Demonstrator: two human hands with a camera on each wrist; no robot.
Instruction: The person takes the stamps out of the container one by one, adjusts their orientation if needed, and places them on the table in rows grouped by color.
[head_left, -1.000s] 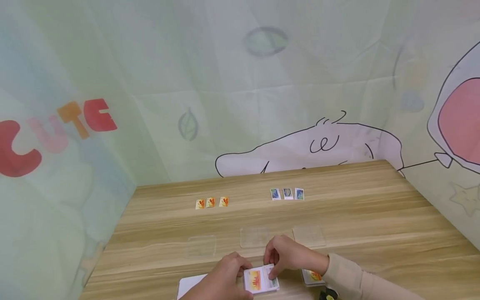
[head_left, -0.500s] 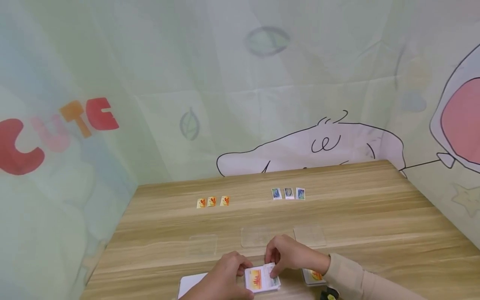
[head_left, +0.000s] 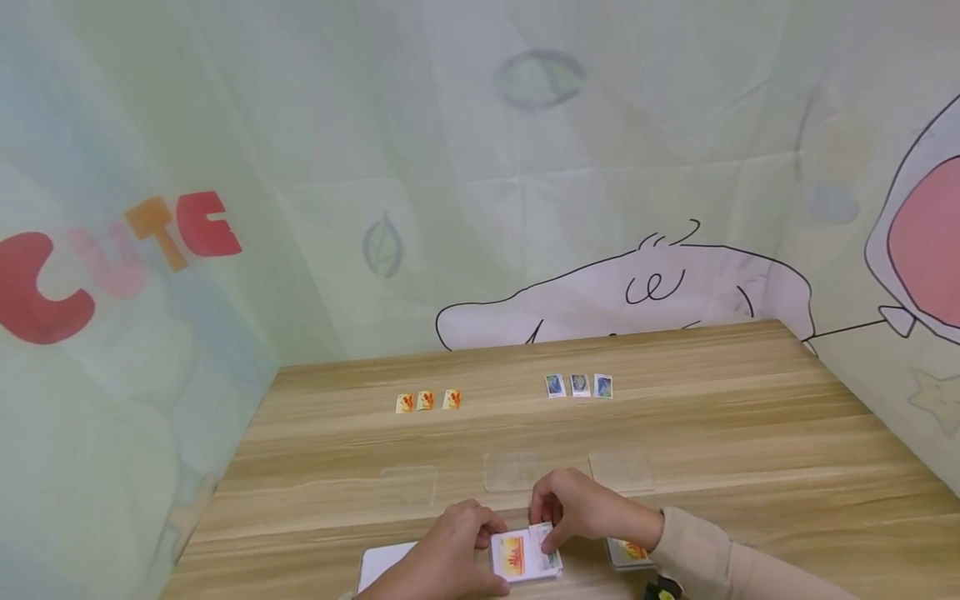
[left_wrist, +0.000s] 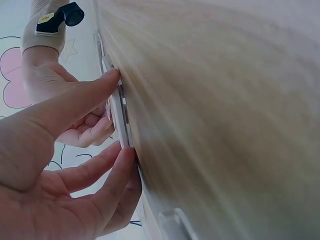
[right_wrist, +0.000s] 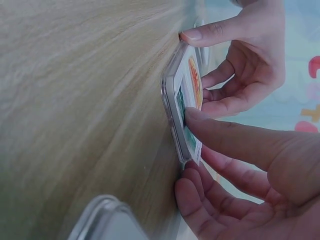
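At the table's near edge, my left hand grips a shallow clear case, thumb on its near side and fingertips on its far side. Inside the case lies a white-bordered card with an orange-red picture. My right hand pinches a small card with green print at the case's right end. In the right wrist view the thumb lies on this card's face while the other fingers curl at the case's end. The card's edge stands slightly proud of the case there.
A white-faced case lies partly behind my left forearm. Another case with an orange-printed card sits under my right wrist. Three clear lids, including a left one, lie farther back. Beyond are three orange cards and three blue cards.
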